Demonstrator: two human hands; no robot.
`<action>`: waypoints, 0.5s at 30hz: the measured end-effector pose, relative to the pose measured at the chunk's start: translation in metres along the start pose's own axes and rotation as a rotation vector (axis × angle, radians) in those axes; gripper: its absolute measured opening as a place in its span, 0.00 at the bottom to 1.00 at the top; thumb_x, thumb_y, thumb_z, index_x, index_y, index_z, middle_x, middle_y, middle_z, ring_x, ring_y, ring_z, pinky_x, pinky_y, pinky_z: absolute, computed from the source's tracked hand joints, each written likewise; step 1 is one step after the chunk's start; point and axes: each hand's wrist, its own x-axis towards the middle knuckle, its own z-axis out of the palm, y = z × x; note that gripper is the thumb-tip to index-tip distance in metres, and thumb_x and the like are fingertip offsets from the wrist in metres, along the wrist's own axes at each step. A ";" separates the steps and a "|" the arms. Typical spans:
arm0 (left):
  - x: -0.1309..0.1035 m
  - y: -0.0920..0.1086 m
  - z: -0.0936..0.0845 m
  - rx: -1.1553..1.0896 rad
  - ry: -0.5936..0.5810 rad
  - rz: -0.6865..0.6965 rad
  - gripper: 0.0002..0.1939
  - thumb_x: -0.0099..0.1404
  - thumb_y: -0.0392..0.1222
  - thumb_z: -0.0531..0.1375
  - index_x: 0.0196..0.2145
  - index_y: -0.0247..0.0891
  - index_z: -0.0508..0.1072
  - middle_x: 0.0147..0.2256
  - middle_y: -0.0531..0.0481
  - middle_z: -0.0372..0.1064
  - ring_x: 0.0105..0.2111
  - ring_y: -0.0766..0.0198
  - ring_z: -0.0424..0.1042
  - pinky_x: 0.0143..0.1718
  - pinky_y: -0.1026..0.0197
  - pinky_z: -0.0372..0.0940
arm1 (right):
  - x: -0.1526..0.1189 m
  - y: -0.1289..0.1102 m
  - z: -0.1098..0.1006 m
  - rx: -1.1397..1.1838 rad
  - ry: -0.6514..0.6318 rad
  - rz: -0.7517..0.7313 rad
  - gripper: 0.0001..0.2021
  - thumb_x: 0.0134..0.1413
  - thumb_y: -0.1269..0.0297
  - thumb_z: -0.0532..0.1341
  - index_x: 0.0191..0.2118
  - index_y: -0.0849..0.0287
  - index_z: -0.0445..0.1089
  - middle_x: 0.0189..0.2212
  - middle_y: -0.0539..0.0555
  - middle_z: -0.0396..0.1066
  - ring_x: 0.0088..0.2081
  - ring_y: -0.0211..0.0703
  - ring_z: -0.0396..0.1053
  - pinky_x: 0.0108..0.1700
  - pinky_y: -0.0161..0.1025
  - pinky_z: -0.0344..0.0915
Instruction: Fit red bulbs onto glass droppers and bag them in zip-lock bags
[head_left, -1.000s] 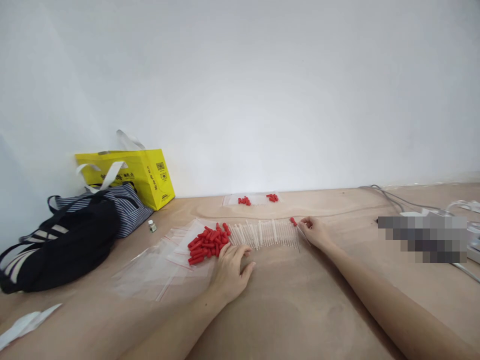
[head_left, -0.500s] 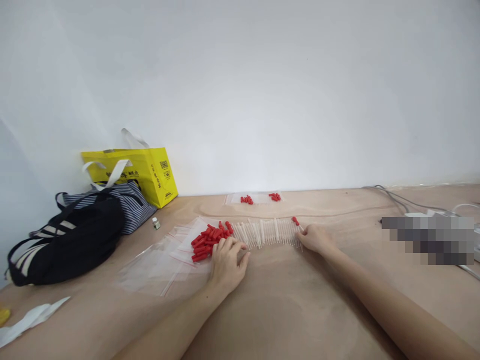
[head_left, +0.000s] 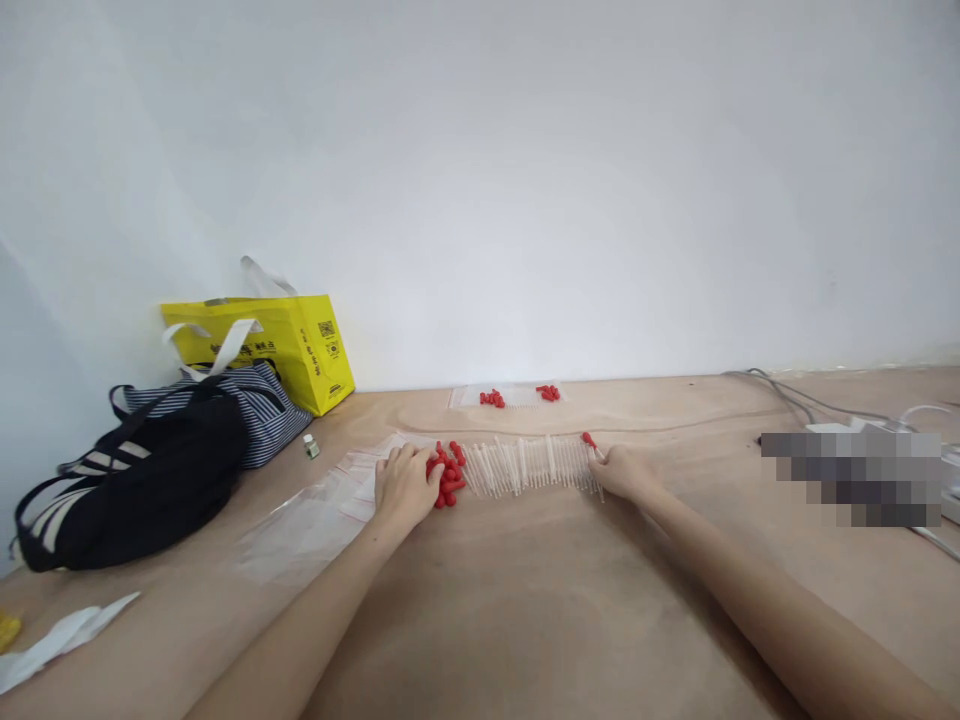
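The row of thin clear tubes (head_left: 517, 468) lies side by side on the wooden tabletop (head_left: 480, 620), in the middle of the work. At the row's right end, the person's right hand (head_left: 628, 472) has thumb and forefinger drawn together in a pinch on a red-bulbed dropper (head_left: 589, 440); its bulb points away from the person, at the far edge of the row, and the fingertips meet the tube just below it.

At the row's left end lies a heap of red rubber bulbs (head_left: 448, 478), the nearest of them right beside the tubes. The left hand (head_left: 405, 485) covers the left part of this heap, fingers loosely curled and thumb against the bulbs; whether it grips any of them cannot be told, as the hand hides what is beneath.

Farther left of the row, clear zip bags (head_left: 292, 530) with red seal lines lie fanned and overlapping. Beyond the row, near the wall (head_left: 525, 200), a flat clear bag (head_left: 517, 393) shows two clusters of red bulbs. Well to the row's left are a small bottle (head_left: 311, 447), a yellow carrier bag (head_left: 326, 370), a striped bag (head_left: 270, 420) and a black bag (head_left: 172, 500); well to its right run grey cables (head_left: 780, 388).
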 end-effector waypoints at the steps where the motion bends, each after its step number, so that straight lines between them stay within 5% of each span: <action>1: 0.000 0.000 0.000 -0.016 0.007 0.003 0.08 0.58 0.40 0.53 0.30 0.39 0.71 0.32 0.45 0.68 0.37 0.51 0.64 0.36 0.51 0.56 | -0.001 -0.002 -0.001 -0.005 0.006 0.009 0.12 0.44 0.61 0.54 0.16 0.59 0.66 0.17 0.59 0.68 0.30 0.49 0.68 0.30 0.38 0.57; 6: -0.003 0.006 -0.005 -0.136 0.096 0.026 0.07 0.60 0.38 0.51 0.34 0.37 0.67 0.34 0.46 0.67 0.38 0.55 0.65 0.38 0.54 0.59 | -0.010 -0.014 -0.002 0.030 0.065 -0.055 0.12 0.50 0.64 0.48 0.23 0.60 0.64 0.24 0.58 0.69 0.29 0.43 0.66 0.29 0.34 0.56; 10: -0.018 0.022 -0.002 -0.420 0.143 0.119 0.13 0.62 0.38 0.48 0.44 0.38 0.62 0.38 0.47 0.66 0.38 0.61 0.67 0.37 0.59 0.62 | -0.029 -0.023 0.004 0.147 0.117 -0.329 0.10 0.54 0.67 0.44 0.30 0.60 0.60 0.26 0.55 0.67 0.28 0.39 0.64 0.31 0.33 0.57; 15: -0.044 0.040 0.019 -0.900 -0.117 0.119 0.07 0.60 0.38 0.50 0.36 0.37 0.64 0.32 0.49 0.67 0.32 0.64 0.69 0.34 0.60 0.65 | -0.058 -0.034 0.008 0.091 0.096 -0.662 0.11 0.57 0.66 0.43 0.41 0.60 0.59 0.23 0.53 0.66 0.26 0.41 0.63 0.36 0.39 0.57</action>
